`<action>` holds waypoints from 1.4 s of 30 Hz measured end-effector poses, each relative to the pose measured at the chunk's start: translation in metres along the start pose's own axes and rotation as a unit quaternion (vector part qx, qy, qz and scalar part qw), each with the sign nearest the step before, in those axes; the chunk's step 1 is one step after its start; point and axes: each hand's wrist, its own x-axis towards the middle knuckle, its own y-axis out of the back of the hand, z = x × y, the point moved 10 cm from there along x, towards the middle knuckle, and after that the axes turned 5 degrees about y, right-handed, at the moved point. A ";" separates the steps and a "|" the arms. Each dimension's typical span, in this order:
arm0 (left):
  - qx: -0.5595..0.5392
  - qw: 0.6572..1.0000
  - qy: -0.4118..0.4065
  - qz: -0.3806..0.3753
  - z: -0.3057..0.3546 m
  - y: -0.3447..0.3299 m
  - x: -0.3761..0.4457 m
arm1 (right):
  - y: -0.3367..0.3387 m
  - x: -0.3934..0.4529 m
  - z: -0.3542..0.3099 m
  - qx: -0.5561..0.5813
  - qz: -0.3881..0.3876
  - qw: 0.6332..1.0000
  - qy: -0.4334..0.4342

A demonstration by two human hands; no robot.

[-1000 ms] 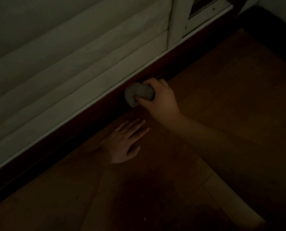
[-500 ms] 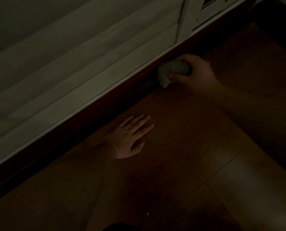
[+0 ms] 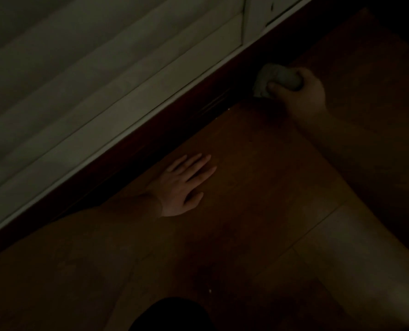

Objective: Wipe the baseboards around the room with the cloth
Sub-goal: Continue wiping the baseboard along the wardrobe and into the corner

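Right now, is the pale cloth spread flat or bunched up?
Bunched up: the pale cloth is a wad gripped in the right hand, against the dark baseboard.

right hand [image 3: 303, 91] presses cloth [image 3: 273, 78] against baseboard [image 3: 174, 120]; left hand [image 3: 182, 187] on floor [image 3: 258, 187].

- no text, label, brand, number or sign can be read anywhere in this dim view.
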 end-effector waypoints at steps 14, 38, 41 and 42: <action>0.018 1.000 0.007 -0.017 -0.002 -0.002 -0.002 | 0.053 -0.184 0.088 -0.046 0.092 0.994 -0.028; -0.034 0.998 -0.045 -0.041 0.018 0.023 0.142 | 0.044 -0.174 0.092 -0.027 0.063 0.998 -0.012; -0.021 0.997 -0.042 -0.055 0.018 0.024 0.140 | 0.031 -0.137 0.078 -0.012 0.030 0.999 0.029; -0.017 0.997 -0.040 -0.061 0.017 0.024 0.140 | 0.025 -0.123 0.074 -0.009 0.020 0.999 0.037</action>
